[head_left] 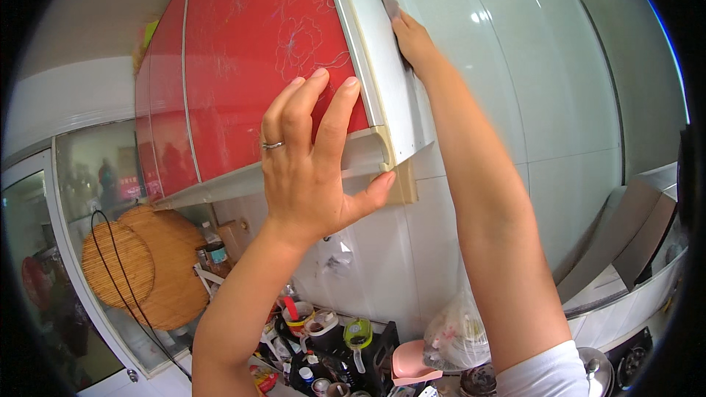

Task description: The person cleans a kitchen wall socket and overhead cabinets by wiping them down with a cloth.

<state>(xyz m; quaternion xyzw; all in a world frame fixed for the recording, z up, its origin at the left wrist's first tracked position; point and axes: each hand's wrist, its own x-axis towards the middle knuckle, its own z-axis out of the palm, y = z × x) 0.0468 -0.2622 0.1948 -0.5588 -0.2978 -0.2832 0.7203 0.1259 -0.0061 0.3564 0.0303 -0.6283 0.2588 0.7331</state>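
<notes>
My left hand [306, 165], with a ring on one finger, is spread in front of a glossy red wall-cabinet door [237, 66] etched with flower lines. Its fingertips are at the door's right edge, and its thumb reaches the cream corner cap [388, 149] at the bottom; whether it presses on them is hard to tell. My right hand [415, 41] holds a dark grey-brown cloth [390, 6] against the cabinet's white side panel [405, 116]. Most of the cloth is hidden behind the fingers and the panel's far edge.
Below stands a black rack [389, 336] of jars and bottles, with a pink plastic container [411, 361] and a filled clear bag [458, 333] alongside. A range hood [623, 231] juts out at right. Round woven boards [160, 264] lean at left. Pale tiles [551, 94] cover the wall.
</notes>
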